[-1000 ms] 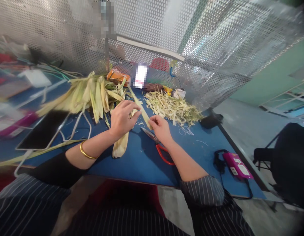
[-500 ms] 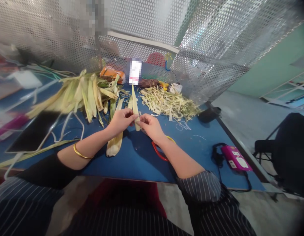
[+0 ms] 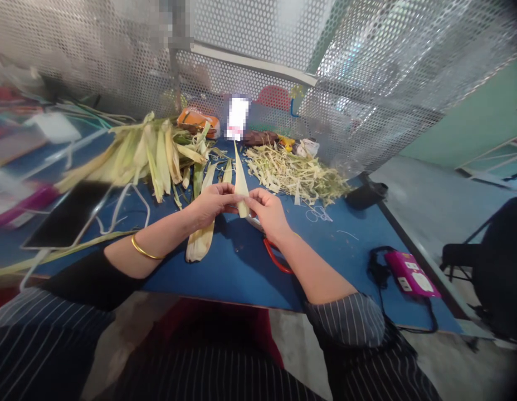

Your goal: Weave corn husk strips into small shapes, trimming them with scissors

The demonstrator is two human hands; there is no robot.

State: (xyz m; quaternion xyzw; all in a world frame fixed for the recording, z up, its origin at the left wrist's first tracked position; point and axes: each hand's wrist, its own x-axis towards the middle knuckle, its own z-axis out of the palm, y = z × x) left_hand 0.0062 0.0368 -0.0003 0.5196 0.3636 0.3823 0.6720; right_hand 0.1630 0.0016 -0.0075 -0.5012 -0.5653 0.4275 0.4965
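A pale, pointed husk strip [image 3: 240,181] stands upright between my hands above the blue table [image 3: 242,278]. My left hand [image 3: 219,201] pinches its left edge near the lower end. From the other side, my right hand [image 3: 267,210] grips the same strip with thumb and fingers. Below my right hand and wrist lie scissors with red handles [image 3: 276,257], partly covered. A wider husk piece [image 3: 200,242] rests on the table beneath my left hand. Behind it is a large pile of long husks [image 3: 145,150]. Beyond my right hand spreads a heap of shredded scraps [image 3: 298,172].
A dark tablet [image 3: 70,214] and white cable lie at left. Behind are an orange packet [image 3: 199,121], a bright phone screen [image 3: 237,117] and a perforated metal screen [image 3: 258,67]. At right are a black cup [image 3: 367,195] and a magenta power strip [image 3: 412,274] with black cord.
The view has shifted, so the table things appear slightly farther right. The strip between my hands now shows a broader face. Both hands still hold it.
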